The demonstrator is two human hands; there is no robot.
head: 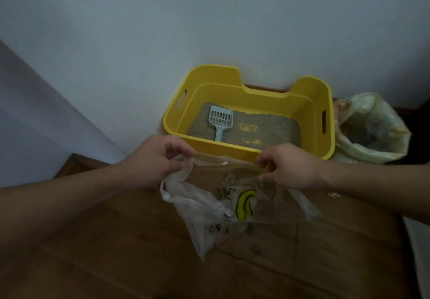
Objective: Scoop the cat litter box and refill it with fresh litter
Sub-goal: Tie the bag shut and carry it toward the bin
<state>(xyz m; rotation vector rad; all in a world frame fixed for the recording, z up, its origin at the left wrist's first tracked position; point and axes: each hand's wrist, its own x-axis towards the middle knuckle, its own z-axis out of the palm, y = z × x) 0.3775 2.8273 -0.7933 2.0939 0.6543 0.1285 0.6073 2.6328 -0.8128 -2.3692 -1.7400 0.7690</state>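
A yellow litter box (309, 84) stands against the wall, with brownish litter (267, 126) across its bottom. A pale blue slotted scoop (220, 122) lies in the litter at the left. In front of the box hangs a thin clear plastic bag (209, 208) with a yellow print, a few clumps visible inside. My left hand (156, 159) pinches the bag's rim on the left. My right hand (288, 166) pinches the rim on the right. The bag's mouth is stretched between them.
To the right of the box sits an open pale yellowish bag (370, 126) with its top rolled down. The floor (116, 252) is brown wood. A pale wall runs behind the box and a white panel slants at the left. A small yellow scrap (333, 194) lies on the floor.
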